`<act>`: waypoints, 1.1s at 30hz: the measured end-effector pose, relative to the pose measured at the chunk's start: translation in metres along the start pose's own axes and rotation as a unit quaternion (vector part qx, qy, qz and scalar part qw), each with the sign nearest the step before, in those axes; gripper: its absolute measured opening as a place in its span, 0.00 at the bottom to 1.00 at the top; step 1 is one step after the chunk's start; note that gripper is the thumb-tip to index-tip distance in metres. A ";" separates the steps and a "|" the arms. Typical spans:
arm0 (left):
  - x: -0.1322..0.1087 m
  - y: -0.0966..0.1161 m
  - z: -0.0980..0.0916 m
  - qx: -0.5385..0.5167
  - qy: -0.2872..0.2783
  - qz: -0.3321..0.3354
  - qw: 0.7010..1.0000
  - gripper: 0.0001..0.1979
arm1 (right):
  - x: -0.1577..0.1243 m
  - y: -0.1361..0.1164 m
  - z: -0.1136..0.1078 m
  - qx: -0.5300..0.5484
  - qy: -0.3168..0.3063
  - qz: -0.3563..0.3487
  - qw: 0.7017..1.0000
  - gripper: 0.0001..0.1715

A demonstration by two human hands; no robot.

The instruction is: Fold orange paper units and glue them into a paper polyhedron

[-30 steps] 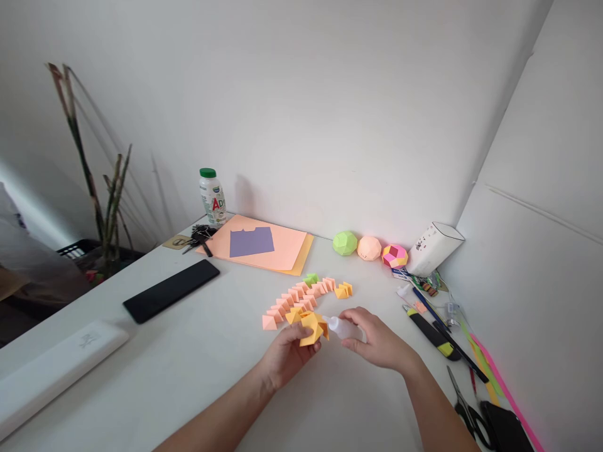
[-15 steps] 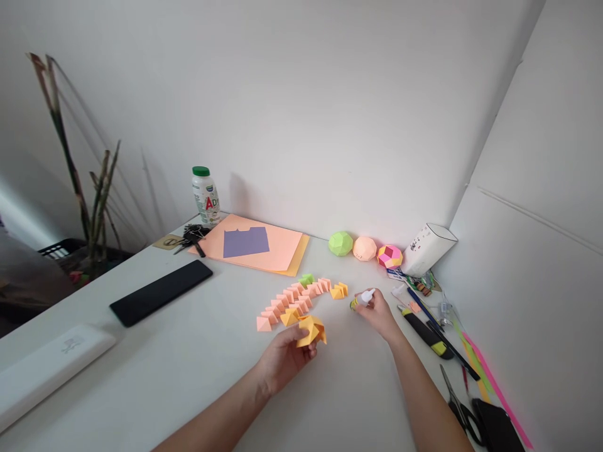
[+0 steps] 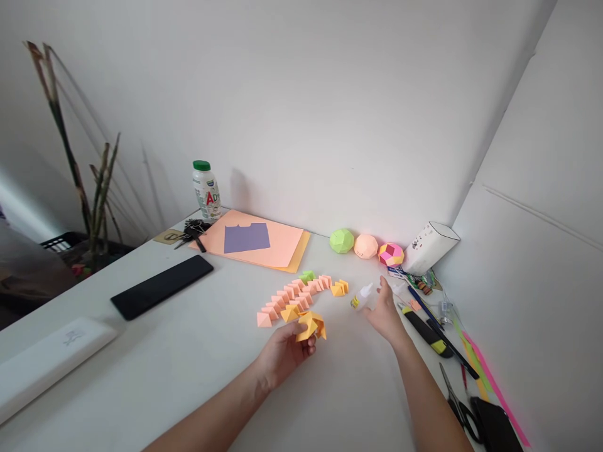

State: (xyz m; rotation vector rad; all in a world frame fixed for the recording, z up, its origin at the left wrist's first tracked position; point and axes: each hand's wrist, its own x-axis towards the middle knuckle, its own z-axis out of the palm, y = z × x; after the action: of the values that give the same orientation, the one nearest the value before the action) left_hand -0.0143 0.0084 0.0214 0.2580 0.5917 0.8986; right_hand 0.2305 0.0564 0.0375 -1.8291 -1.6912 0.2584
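Observation:
My left hand is closed on a yellow folded paper piece, a partly joined faceted shape with an opening on its right side. My right hand is open, thumb and fingers apart, just to the right of a small white glue bottle with a pointed nozzle and a yellow label. The bottle rests tilted on the table. Beyond my left hand run rows of pink folded paper units. Yellow units lie at their right end, another yellow unit in front, and a green unit behind.
Green, pink and multicoloured paper balls line the wall. Paper sheets, a capped bottle and a black slab lie left. A utility knife, scissors and a phone are right.
My right hand has let go of the glue bottle, its fingers spreading and drawing off to the right. The left hand keeps the yellow paper piece in about the same place.

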 end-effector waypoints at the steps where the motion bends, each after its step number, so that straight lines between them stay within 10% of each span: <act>1: 0.000 0.000 0.000 -0.001 0.001 0.000 1.000 0.05 | -0.005 -0.009 -0.004 -0.039 0.049 -0.021 0.998 0.43; 4: 0.000 -0.001 -0.001 -0.009 -0.003 -0.001 1.000 0.05 | -0.022 -0.039 -0.004 -0.101 0.176 -0.073 0.976 0.29; 8: -0.001 0.000 0.000 -0.012 -0.007 -0.001 1.000 0.05 | -0.029 -0.066 0.030 -0.097 0.027 -0.184 0.978 0.21; 15: 0.002 -0.001 -0.001 -0.021 -0.011 0.005 1.000 0.06 | 0.002 -0.059 0.081 -0.143 -0.046 -0.020 0.988 0.14; 23: 0.000 0.002 0.002 -0.017 -0.022 0.032 0.999 0.06 | -0.034 -0.054 0.052 0.028 -0.051 -0.043 0.997 0.12; 27: -0.001 0.003 0.003 -0.011 -0.028 0.045 0.999 0.06 | -0.065 -0.054 0.032 0.316 -0.063 0.046 0.946 0.13; 33: -0.004 0.001 0.005 0.007 -0.054 0.026 0.998 0.06 | -0.091 -0.061 0.028 0.427 -0.070 0.119 0.894 0.11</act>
State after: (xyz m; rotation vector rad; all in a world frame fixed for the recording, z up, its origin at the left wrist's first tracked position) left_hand -0.0139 0.0061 0.0271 0.3340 0.4927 0.9249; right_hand 0.1503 -0.0228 0.0253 -1.3321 -1.1289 1.0730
